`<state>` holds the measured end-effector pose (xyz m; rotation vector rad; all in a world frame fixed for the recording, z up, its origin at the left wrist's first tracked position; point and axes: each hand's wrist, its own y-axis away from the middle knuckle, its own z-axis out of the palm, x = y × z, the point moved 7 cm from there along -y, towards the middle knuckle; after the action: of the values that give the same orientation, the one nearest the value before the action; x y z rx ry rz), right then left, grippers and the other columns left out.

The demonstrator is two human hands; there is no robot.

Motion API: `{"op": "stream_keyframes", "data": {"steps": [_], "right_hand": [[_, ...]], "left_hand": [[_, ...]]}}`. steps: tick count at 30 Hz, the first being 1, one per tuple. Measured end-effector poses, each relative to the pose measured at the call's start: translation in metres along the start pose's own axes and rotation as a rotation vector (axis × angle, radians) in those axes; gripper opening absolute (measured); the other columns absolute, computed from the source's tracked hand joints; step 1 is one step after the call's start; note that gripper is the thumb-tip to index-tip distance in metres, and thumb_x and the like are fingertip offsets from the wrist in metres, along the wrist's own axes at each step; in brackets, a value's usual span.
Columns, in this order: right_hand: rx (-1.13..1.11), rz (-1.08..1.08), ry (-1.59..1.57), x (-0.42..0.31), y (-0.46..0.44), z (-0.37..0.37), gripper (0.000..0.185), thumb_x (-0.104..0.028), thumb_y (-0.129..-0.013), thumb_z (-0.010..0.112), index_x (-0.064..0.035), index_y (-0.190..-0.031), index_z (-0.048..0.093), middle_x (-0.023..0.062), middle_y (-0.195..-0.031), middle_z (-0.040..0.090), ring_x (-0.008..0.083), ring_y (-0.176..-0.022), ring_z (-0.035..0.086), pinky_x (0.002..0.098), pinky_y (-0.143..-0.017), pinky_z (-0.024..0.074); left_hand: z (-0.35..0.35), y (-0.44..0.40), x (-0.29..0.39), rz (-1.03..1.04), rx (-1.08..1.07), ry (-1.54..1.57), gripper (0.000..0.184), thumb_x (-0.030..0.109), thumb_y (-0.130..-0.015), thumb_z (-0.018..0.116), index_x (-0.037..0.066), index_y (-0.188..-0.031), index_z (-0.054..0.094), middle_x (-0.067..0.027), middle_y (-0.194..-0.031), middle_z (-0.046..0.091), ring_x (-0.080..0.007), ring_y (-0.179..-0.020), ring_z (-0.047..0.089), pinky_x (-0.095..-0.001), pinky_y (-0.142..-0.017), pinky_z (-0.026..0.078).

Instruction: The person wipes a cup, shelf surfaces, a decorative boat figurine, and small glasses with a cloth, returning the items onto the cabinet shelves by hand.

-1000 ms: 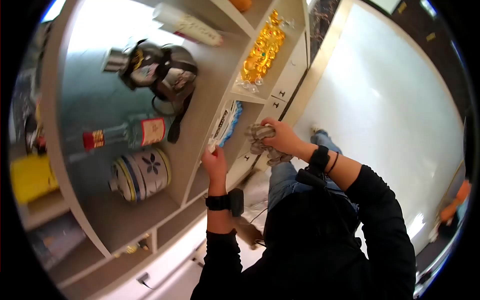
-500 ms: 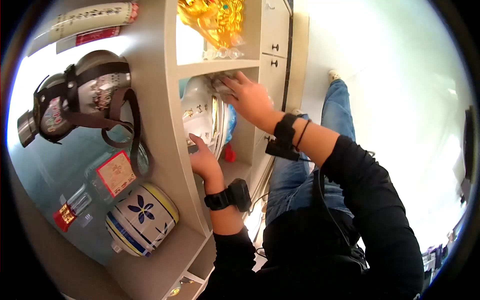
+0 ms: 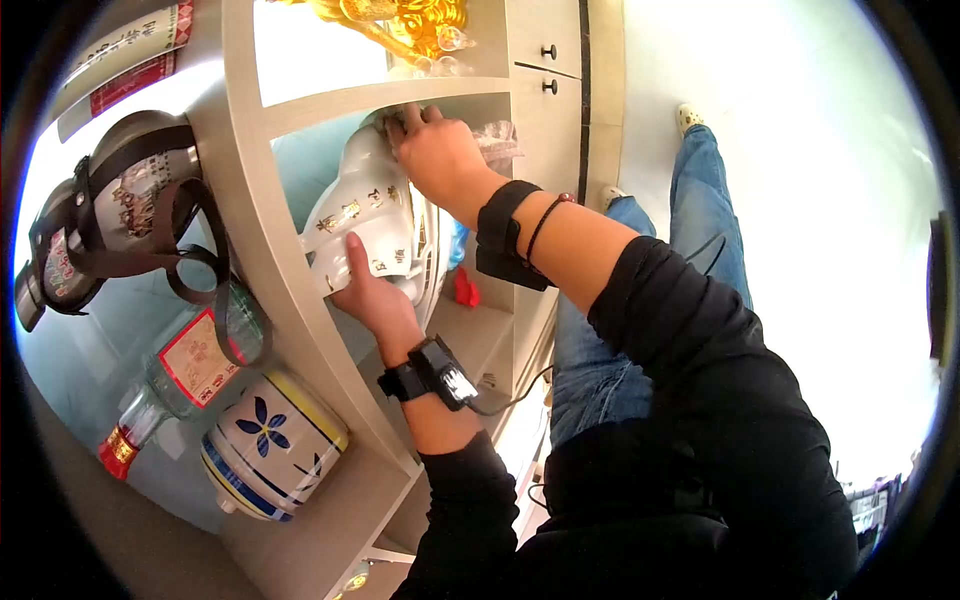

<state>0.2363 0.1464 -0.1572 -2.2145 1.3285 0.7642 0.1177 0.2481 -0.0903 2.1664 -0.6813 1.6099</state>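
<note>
A white porcelain sailboat ornament (image 3: 345, 205) with gold characters on its sails stands in an open shelf compartment and leans toward the left of the view. My left hand (image 3: 375, 300) grips its lower sail edge, thumb on the front face and the fingers hidden behind. At the other end of the sail, my right hand (image 3: 435, 150) curls its fingers over the tip. A crumpled greyish cloth (image 3: 497, 143) sticks out beside that palm, and a bit of grey shows under the fingertips. Blue and red parts (image 3: 466, 288) show behind the ornament.
A golden ornament (image 3: 400, 25) with small clear glass pieces occupies the neighbouring compartment. On the cabinet's top side are a strapped gourd-shaped bottle (image 3: 150, 190), a clear glass bottle (image 3: 185, 360) and a painted ceramic jar (image 3: 275, 445). Drawers with dark knobs (image 3: 550, 87) adjoin the shelf.
The sailboat ornament is tipped further out to the left, showing more of its sails. My right hand has shifted left to the sail's tip. My left hand has moved slightly left with the ornament.
</note>
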Motion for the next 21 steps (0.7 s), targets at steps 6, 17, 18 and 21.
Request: {"op": "stream_keyframes", "data": {"steps": [6,17,18,21], "right_hand": [[-0.066,-0.074,0.047,-0.003,0.008,0.002,0.029,-0.013,-0.071,0.05,-0.0058,-0.099,0.052,0.0092,-0.09,0.049,0.0227,-0.078,0.052,0.0292,-0.057,0.0463],[-0.108,0.332,-0.598,0.049,0.072,0.001,0.033,-0.015,-0.07,0.052,-0.0169,-0.103,0.052,0.0155,-0.096,0.047,0.0315,-0.084,0.052,0.0368,-0.067,0.0464],[0.007,0.333,-0.617,0.054,0.07,-0.013,0.035,-0.016,-0.07,0.053,-0.0166,-0.105,0.05,0.0155,-0.095,0.046,0.0323,-0.08,0.053,0.0381,-0.065,0.0466],[0.098,0.225,-0.561,0.046,0.045,-0.031,0.042,-0.016,-0.07,0.052,-0.0177,-0.111,0.045,0.0154,-0.095,0.046,0.0327,-0.076,0.054,0.0383,-0.063,0.0469]], "left_hand": [[-0.001,-0.001,-0.005,-0.008,0.016,-0.02,0.042,0.008,-0.074,0.062,-0.005,-0.108,0.043,-0.0134,-0.107,0.051,-0.0224,-0.09,0.054,-0.0348,-0.076,0.047],[-0.002,-0.004,-0.009,0.012,-0.009,0.003,0.038,0.005,-0.075,0.059,-0.004,-0.109,0.045,-0.0117,-0.11,0.049,-0.021,-0.093,0.052,-0.0329,-0.079,0.045],[-0.004,-0.003,-0.01,0.012,0.02,0.021,0.039,0.005,-0.074,0.059,-0.003,-0.109,0.045,-0.0117,-0.11,0.049,-0.0211,-0.093,0.052,-0.0332,-0.079,0.045],[-0.001,-0.004,-0.007,0.022,0.038,0.086,0.041,0.003,-0.074,0.059,-0.003,-0.111,0.043,-0.0118,-0.109,0.049,-0.0216,-0.094,0.052,-0.0338,-0.08,0.045]]}}
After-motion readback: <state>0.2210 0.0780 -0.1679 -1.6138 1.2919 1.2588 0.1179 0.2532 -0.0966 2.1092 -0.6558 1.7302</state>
